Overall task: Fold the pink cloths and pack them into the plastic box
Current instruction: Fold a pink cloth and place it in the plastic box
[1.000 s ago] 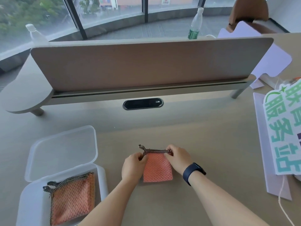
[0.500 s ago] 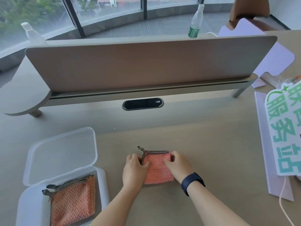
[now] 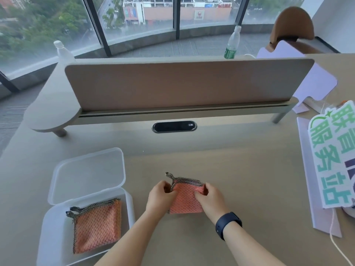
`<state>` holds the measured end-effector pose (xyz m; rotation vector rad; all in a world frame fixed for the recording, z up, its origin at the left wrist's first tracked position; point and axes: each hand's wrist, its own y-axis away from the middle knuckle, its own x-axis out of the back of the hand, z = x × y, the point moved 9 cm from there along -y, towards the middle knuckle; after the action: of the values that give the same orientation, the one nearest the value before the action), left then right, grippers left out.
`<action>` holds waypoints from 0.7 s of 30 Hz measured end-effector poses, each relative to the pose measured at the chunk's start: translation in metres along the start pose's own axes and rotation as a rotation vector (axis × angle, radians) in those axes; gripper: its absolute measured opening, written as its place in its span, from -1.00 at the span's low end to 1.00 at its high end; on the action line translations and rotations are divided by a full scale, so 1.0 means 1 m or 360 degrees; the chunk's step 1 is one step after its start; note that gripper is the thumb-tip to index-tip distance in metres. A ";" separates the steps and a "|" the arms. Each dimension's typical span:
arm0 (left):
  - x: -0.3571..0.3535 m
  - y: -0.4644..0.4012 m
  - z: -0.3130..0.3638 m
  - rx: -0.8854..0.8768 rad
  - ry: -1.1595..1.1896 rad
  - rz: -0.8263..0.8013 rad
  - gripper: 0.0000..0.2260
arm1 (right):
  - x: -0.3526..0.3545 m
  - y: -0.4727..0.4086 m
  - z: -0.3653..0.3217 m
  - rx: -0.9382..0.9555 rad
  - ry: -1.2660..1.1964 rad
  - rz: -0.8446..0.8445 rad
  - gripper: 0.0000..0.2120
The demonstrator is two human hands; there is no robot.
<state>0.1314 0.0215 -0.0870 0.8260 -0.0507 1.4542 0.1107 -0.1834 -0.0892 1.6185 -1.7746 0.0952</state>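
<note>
A folded pink cloth (image 3: 185,200) with a dark checked trim and loop lies on the table in front of me. My left hand (image 3: 160,196) pinches its left edge near the loop. My right hand (image 3: 208,198), with a dark watch on the wrist, pinches its right upper part. To the left stands a clear plastic box (image 3: 55,225) with its hinged lid (image 3: 88,173) laid open behind it. A second folded pink cloth (image 3: 98,227) lies flat inside the box.
A beige desk divider (image 3: 182,83) runs across the back, with a black cable port (image 3: 174,126) below it. A white sign with green characters (image 3: 334,154) and a white cable (image 3: 338,244) lie at the right. Two bottles (image 3: 231,46) stand behind the divider.
Both hands slid down from the cloth's top edge onto its sides and now pinch it with curled fingers. The camera tilted up slightly; the box and its cloth stayed put.
</note>
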 end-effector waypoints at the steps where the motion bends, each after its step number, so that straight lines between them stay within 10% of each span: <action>1: 0.010 0.006 0.004 -0.0050 0.0074 -0.0005 -0.89 | 0.002 0.004 -0.010 0.0045 -0.0075 0.0024 -0.89; 8: 0.119 0.046 0.003 -0.0193 0.0692 0.0106 -0.72 | -0.028 0.039 -0.110 0.0431 -0.0415 -0.0102 -0.86; 21: 0.242 0.082 -0.105 0.0083 0.0658 0.0525 -0.82 | -0.164 0.082 -0.195 0.0688 0.0135 -0.0515 -0.84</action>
<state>0.0530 0.2729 -0.0039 0.5603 0.1718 1.9219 0.1172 0.0697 -0.0014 2.1535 -1.4713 0.4124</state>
